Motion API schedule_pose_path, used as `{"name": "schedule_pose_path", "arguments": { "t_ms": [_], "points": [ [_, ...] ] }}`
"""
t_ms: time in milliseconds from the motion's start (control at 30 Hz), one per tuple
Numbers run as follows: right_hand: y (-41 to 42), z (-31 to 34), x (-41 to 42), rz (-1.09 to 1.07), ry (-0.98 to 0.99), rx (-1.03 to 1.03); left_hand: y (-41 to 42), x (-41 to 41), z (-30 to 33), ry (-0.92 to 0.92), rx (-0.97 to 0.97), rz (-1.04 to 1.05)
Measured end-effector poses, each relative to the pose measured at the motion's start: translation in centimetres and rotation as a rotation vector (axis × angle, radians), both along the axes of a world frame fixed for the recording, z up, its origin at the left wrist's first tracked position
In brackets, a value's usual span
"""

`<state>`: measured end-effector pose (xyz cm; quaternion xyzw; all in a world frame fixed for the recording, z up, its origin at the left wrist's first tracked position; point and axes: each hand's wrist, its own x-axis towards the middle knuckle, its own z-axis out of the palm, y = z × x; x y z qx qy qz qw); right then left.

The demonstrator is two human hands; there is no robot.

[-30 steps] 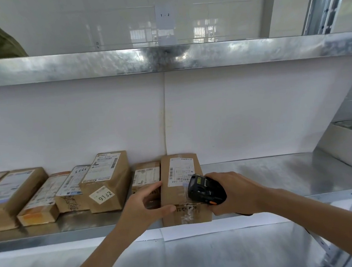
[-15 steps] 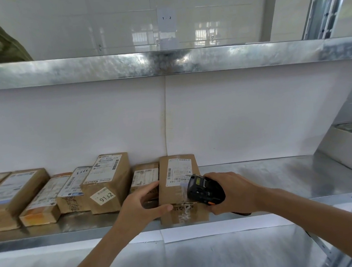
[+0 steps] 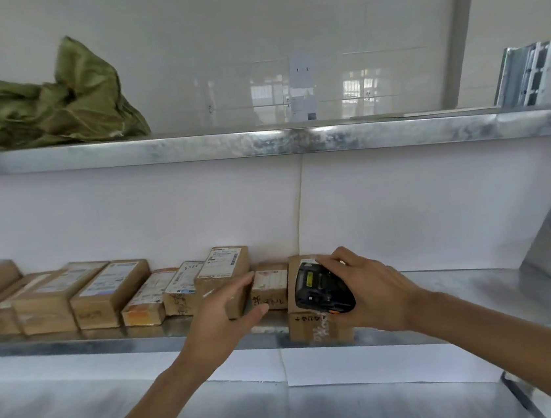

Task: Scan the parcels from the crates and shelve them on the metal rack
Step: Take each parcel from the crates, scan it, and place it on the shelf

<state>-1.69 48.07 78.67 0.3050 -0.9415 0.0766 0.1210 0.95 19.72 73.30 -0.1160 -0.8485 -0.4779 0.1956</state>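
A row of brown cardboard parcels (image 3: 108, 293) with white labels stands on the middle shelf of the metal rack (image 3: 110, 341). The rightmost parcel (image 3: 315, 329) sits at the shelf's front edge with scribbled writing on its front. My right hand (image 3: 373, 294) grips a black handheld scanner (image 3: 321, 289) right over that parcel's top. My left hand (image 3: 224, 314) hovers with loosely spread fingers in front of a taller parcel (image 3: 222, 269) and a small low one (image 3: 271, 286), holding nothing.
A crumpled green sack (image 3: 43, 108) lies on the top shelf at the left. A metal bracket (image 3: 526, 75) leans at the top right. The middle shelf to the right of the parcels is bare metal (image 3: 448, 292). A lower shelf (image 3: 222, 417) runs below.
My left hand has let go of the rightmost parcel and drifted left. The scanner moved over that parcel's top. My head tilted up, bringing the green sack and top shelf into view.
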Motion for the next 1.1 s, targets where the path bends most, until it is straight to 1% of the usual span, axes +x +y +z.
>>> {"name": "schedule_pose_path", "arguments": {
  "t_ms": [100, 267, 367, 567, 633, 733, 867, 967, 1100],
  "points": [
    [-4.2, 1.5, 1.7, 0.072, 0.062, -0.014, -3.6, 3.0, 1.3, 0.043, -0.022, 0.087],
    [-13.6, 3.2, 4.2, 0.2, 0.12, -0.005, -12.7, 9.6, 3.2, 0.06, -0.09, 0.254],
    [-21.0, 3.8, 5.6, 0.304, 0.108, 0.004, -19.7, 14.2, 3.5, 0.051, -0.159, 0.417],
    [-38.5, 3.9, 10.7, 0.522, 0.106, 0.007, -34.5, 25.3, 3.6, -0.032, -0.115, 0.638],
    [-44.6, 3.6, 12.8, 0.586, 0.088, 0.002, -39.3, 29.4, 3.2, -0.061, -0.065, 0.714],
    [-53.2, 2.6, 16.0, 0.679, 0.068, -0.013, -46.2, 35.2, 2.1, -0.082, -0.045, 0.854],
    [-63.0, 0.9, 19.7, 0.781, 0.023, -0.016, -53.3, 41.3, 0.2, -0.09, 0.008, 1.025],
    [-69.2, -0.5, 21.2, 0.841, -0.006, -0.001, -57.6, 44.0, -1.6, -0.135, 0.01, 1.134],
    [-77.2, -2.9, 21.2, 0.902, -0.038, 0.013, -63.7, 45.0, -4.2, -0.171, 0.026, 1.217]
  ]
}}
